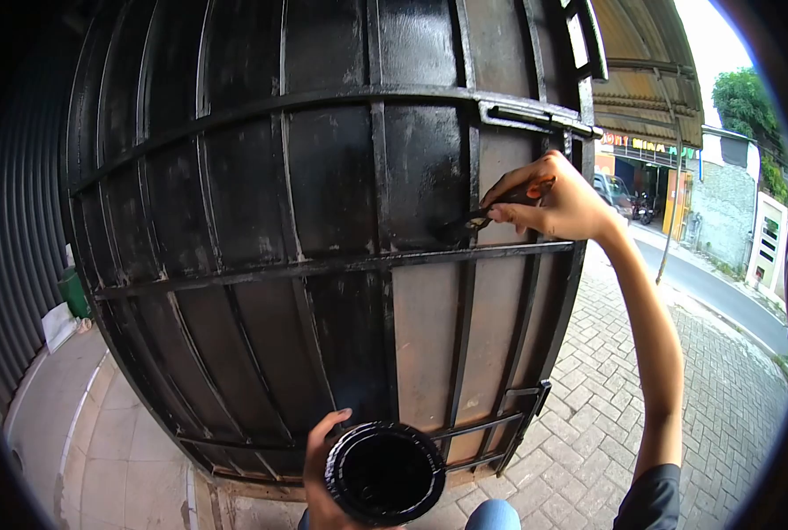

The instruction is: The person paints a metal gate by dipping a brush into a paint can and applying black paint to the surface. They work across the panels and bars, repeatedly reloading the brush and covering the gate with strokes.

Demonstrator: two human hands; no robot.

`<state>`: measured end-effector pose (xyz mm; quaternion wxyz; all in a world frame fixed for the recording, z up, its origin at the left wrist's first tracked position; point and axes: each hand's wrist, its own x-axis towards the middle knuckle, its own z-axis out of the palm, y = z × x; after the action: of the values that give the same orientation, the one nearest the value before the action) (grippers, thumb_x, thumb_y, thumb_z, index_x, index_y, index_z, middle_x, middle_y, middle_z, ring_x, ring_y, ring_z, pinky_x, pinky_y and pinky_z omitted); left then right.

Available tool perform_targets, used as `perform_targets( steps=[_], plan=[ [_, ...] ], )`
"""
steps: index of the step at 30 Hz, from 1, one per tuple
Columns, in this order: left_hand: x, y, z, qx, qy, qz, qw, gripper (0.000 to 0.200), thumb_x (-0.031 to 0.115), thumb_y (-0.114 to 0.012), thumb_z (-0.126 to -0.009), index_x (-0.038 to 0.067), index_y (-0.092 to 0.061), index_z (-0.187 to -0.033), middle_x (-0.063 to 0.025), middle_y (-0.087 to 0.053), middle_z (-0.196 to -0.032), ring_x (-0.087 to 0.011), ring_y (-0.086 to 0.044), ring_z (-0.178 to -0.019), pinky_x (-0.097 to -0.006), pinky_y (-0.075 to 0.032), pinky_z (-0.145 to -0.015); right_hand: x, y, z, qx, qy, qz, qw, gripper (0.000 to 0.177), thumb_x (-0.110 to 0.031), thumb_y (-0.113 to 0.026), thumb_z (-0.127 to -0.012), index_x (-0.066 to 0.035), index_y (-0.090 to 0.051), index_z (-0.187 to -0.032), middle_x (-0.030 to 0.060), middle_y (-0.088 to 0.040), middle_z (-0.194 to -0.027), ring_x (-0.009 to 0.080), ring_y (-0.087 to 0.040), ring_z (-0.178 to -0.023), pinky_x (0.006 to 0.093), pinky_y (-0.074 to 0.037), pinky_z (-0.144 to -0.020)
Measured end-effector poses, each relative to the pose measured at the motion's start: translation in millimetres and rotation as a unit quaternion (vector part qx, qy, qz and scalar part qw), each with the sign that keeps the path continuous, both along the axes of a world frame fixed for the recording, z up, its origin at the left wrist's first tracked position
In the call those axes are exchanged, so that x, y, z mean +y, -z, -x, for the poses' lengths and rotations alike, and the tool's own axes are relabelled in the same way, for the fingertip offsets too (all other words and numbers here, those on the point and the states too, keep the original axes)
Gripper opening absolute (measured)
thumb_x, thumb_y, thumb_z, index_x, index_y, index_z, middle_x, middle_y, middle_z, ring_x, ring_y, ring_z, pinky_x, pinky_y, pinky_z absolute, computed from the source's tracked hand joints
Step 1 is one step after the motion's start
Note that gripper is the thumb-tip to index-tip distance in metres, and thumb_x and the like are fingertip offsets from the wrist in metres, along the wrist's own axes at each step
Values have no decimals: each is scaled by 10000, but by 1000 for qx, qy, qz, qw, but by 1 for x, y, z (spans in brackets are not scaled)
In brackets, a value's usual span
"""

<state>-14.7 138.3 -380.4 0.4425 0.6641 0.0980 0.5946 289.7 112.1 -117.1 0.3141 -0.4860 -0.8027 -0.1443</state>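
A large metal gate (pixel 332 177) with vertical ribs and crossbars fills the middle, mostly coated in black, with brown bare panels at the lower right. My right hand (pixel 531 203) is closed round a paintbrush (pixel 475 223), whose dark bristles touch a panel just above the middle crossbar. At the bottom, my left hand (pixel 323 477) grips a round can of black paint (pixel 385 473) from its left side, the thumb raised by the rim. The can is open at the top and held in front of the lower gate.
A sliding bolt (pixel 526 117) sits at the gate's upper right. Grey paving (pixel 606 380) runs along the right to a street (pixel 730 300) with a shopfront. Corrugated shutter (pixel 14 230), green bin (pixel 74 291) and a tiled step (pixel 120 442) stand left. My knees show below.
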Motion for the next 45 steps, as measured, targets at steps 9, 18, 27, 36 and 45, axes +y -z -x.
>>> perform_targets(
  steps=[9, 18, 27, 36, 45],
  plan=[
    [-6, -21, 19, -39, -9, 38, 998, 1285, 578, -906, -361, -49, -382, -1352, -130, -574, -1203, -226, -630, -1043, -346, -490, -960, 21, -8, 8, 91, -79, 35, 992, 175, -71, -719, -835, 51, -712, -961, 121, -707, -791, 127, -662, -619, 235, -542, -532],
    [-13, -25, 13, -32, 23, 48, 998, 1305, 560, -919, -354, -41, -362, -1369, -120, -537, -1260, -213, -631, -1041, -335, -503, -941, 38, -18, -9, -11, -31, 119, 992, 219, -165, -744, -825, -13, -734, -982, 91, -714, -768, 116, -634, -513, 228, -500, -491],
    [-9, -26, 19, -20, 0, 55, 998, 1298, 552, -918, -353, -36, -358, -1366, -91, -617, -1118, -196, -661, -965, -327, -531, -909, 12, -41, 0, -60, 38, 62, 996, 192, -121, -745, -803, -23, -740, -969, 61, -704, -730, 103, -608, -504, 226, -487, -451],
    [-9, -26, 16, -19, -13, 39, 999, 962, 350, -816, -580, -31, -381, -1349, -109, -622, -1096, -177, -657, -961, -307, -534, -874, 50, -19, 11, 47, -74, 89, 992, 237, -195, -757, -827, -17, -733, -980, 42, -692, -695, 71, -525, -444, 203, -409, -410],
    [-17, -34, 21, -14, -9, 2, 1000, 883, 259, -853, -666, -31, -374, -1348, -121, -625, -1070, -183, -649, -976, -323, -534, -881, 32, -34, -30, -64, -9, 86, 994, 154, -93, -722, -778, -38, -751, -918, 35, -696, -714, 81, -587, -534, 223, -421, -410]
  ],
)
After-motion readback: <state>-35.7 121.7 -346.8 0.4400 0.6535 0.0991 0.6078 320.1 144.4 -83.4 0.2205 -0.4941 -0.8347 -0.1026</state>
